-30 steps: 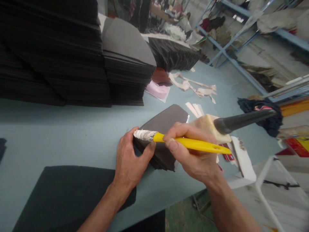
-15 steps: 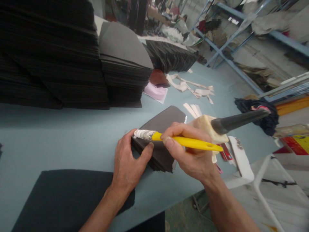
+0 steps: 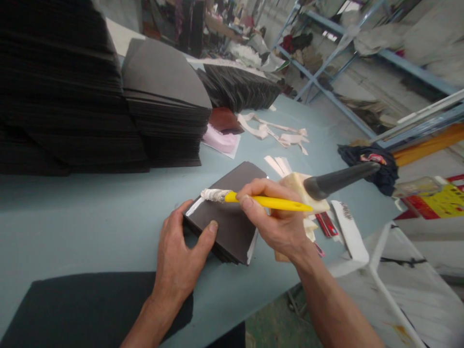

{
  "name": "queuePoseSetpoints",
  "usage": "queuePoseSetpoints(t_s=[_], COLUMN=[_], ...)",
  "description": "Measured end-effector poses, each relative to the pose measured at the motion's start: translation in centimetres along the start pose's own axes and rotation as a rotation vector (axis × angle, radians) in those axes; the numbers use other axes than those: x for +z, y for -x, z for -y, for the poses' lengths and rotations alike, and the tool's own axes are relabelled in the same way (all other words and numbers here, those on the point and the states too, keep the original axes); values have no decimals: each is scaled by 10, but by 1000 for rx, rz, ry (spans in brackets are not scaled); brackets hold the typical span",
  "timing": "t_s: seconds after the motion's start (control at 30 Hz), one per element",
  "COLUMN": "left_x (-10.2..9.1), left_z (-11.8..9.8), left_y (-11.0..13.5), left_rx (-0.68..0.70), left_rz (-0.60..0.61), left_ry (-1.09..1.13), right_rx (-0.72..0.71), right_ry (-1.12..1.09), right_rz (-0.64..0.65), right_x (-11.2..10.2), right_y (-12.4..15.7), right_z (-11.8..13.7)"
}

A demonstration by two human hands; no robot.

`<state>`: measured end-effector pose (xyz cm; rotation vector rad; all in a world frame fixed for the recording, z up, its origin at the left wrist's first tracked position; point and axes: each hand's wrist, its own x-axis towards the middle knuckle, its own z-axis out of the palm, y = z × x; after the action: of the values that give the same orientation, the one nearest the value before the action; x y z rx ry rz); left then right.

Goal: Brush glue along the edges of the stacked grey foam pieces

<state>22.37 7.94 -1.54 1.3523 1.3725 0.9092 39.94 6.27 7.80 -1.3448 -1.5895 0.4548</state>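
Note:
My right hand (image 3: 277, 215) grips a brush (image 3: 268, 200) by its yellow handle. White paste coats the bristles, which touch the top sheet near its left edge. A white strip of paste runs along that edge, and another lies on the right edge. Under the brush is a small stack of dark grey sheets (image 3: 232, 222), tilted on the table. My left hand (image 3: 184, 251) clasps this stack at its near left side, thumb on top and fingers along the left edge. Beyond my right hand stands a cream block (image 3: 299, 183) with a black tapered handle (image 3: 340, 180).
Tall piles of dark sheets (image 3: 170, 125) line the back left of the table (image 3: 90, 227). A black sheet (image 3: 94, 309) lies front left. Pale fabric strips (image 3: 275, 130), a pink piece (image 3: 221, 140) and a red box (image 3: 326, 224) are scattered about. Blue shelving (image 3: 326, 87) stands behind.
The brush has moved along the stack's left edge, away from my left fingers, and a white paste strip now shows there. The whole view has shifted slightly.

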Motion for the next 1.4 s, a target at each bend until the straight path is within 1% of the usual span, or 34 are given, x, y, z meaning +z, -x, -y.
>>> queuePoseSetpoints(t_s=[0.2,0.47,0.87,1.17,1.4], left_x=[0,-1,-2,-3,-4], left_z=[-1,-2,0,-4,-4], left_y=[0,0,-2,-3,-2], left_rx=[-12,-31,-65,-68,-75], left_rz=[-2,5,-12,-27,-17], left_ry=[1,6,-9,-43,-69], right_rx=[38,12,49,65,40], right_ry=[17,28,11,48,58], right_rz=[-29,-71,-135,-161,-159], right_x=[-6,-11,-18,-27,-32], right_y=[-4,-7,-16,-18,-17], right_z=[-9,-15,-26,-35,-43])
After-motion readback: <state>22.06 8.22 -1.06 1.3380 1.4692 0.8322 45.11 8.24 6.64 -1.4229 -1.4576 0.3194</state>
